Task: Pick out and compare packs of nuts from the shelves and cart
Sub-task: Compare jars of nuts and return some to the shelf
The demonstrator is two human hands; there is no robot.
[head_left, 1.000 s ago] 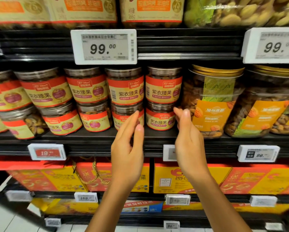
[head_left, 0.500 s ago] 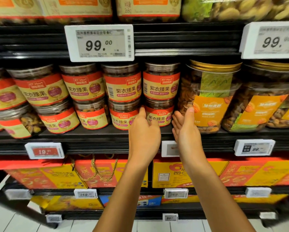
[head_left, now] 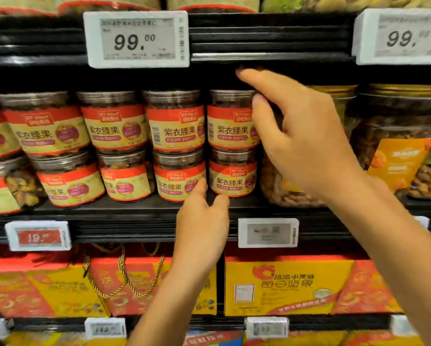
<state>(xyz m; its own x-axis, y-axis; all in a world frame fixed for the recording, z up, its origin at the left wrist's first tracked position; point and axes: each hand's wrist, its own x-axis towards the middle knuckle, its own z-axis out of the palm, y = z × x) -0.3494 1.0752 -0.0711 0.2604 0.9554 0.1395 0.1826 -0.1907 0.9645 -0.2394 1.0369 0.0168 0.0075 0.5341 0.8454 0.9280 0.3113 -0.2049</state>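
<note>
Your right hand [head_left: 301, 136] spreads around the upper cashew jar [head_left: 230, 121]; your left hand [head_left: 202, 226], loosely spread, sits just below the lower jar [head_left: 231, 177].

I see red-and-cream labels on the jars [head_left: 175, 128], orange labels on big tubs [head_left: 399, 156] at three o'clock, yellow-red boxes [head_left: 286, 285] below, black shelf [head_left: 124, 208].

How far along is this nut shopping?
Barely begun. Done: nothing, no jar is off the shelf. In hand: the right hand reaches around the top-right cashew jar, while the left hand sits at the shelf edge below the lower jars. Left: pulling jars out and comparing them.
</note>
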